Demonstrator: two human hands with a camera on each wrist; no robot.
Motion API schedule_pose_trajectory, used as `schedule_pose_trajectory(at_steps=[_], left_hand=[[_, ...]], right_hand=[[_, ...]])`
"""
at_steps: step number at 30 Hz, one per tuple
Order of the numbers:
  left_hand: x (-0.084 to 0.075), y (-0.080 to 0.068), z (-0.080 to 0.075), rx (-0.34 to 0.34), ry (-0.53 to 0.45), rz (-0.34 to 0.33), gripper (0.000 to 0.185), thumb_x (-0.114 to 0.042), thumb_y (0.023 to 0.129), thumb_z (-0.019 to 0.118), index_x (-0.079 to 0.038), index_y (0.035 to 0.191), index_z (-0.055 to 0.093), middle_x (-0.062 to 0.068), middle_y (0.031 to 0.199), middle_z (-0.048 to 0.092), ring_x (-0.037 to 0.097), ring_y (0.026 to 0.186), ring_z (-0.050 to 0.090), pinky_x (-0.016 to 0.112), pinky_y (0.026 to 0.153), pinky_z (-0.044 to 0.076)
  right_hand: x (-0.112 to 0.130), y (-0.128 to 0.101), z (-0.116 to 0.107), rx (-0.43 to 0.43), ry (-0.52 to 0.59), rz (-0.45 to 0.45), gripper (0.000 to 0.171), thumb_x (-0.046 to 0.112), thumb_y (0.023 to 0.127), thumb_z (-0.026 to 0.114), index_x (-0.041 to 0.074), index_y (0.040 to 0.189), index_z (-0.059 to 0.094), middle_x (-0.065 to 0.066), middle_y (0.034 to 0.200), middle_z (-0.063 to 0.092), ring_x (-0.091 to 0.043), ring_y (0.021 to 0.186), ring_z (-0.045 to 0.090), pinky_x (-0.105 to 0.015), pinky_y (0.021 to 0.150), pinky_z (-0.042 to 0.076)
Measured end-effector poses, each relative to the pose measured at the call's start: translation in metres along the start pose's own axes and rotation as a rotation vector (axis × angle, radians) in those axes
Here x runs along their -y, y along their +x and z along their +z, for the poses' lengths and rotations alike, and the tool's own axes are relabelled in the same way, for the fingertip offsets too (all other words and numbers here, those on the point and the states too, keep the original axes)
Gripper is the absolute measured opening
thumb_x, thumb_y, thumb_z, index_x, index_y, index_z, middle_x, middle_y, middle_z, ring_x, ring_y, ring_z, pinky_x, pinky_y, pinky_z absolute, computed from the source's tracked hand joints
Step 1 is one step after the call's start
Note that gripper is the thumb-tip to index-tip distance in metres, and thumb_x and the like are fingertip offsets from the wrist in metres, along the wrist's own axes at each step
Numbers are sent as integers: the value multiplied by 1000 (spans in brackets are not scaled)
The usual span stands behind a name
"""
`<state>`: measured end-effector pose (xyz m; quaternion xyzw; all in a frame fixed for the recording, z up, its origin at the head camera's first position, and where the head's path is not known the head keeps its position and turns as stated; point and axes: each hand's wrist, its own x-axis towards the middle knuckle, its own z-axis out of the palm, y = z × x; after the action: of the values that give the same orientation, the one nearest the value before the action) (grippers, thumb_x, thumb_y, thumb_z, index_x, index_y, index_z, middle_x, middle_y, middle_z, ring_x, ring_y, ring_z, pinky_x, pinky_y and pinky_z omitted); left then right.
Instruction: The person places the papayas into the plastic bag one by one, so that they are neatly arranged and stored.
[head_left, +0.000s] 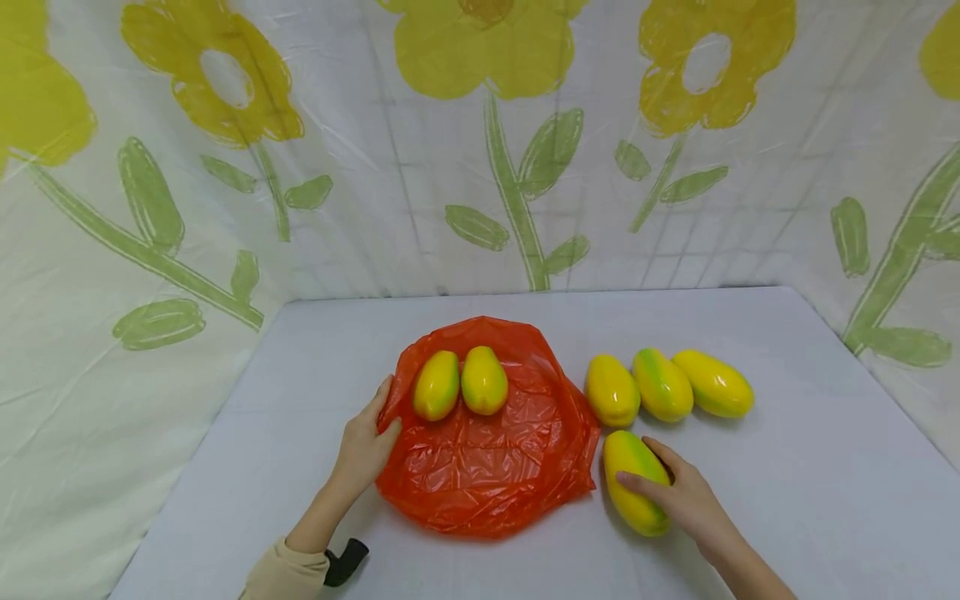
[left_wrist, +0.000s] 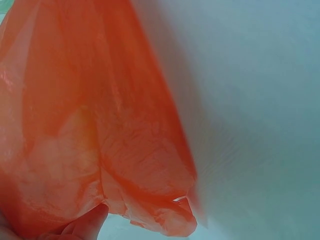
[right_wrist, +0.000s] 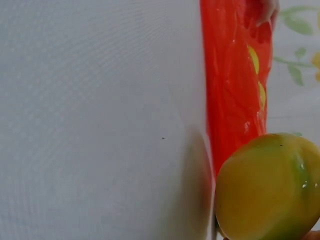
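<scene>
Red plastic bag [head_left: 465, 518] lies mouth-up on the table [head_left: 300, 375]; left hand [head_left: 367, 446] pinches its rim, presumably holding it open around two fruits [head_left: 485, 381]. Right hand [head_left: 688, 498] grips another fruit [head_left: 627, 467] just outside, three more [head_left: 663, 385] beyond.

Bag [head_left: 480, 467] sits mid-counter [head_left: 300, 392]. In it, toward the back left: two fruits side by side, inner left fruit [head_left: 436, 386] and inner right fruit [head_left: 484, 381]. Right of bag, a row of three: first fruit [head_left: 612, 391] just beside bag, then second fruit [head_left: 663, 385], then third fruit [head_left: 714, 383]. Single fruit [head_left: 633, 510] in front of first fruit, right of bag's front half. Hands: left [head_left: 367, 442] at bag's left edge, right [head_left: 693, 500] at single fruit's right. Sheet [head_left: 337, 208] behind counter.
</scene>
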<state>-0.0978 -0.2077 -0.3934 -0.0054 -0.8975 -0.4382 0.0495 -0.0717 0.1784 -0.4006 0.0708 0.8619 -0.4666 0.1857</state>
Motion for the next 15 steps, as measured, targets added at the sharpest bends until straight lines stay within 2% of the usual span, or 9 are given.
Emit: schedule_pose_trajectory(at_steps=[15], left_hand=[[2,1,1,-6,10,-13,61,0,93,49,2,151,29,26,148,37,43,133,40,53,104,36]], right_hand=[[19,-12,-2,-23,53,-62,83,38,89,67,0,151,27,-29,151,31,-39,126,40,-59,104,36]])
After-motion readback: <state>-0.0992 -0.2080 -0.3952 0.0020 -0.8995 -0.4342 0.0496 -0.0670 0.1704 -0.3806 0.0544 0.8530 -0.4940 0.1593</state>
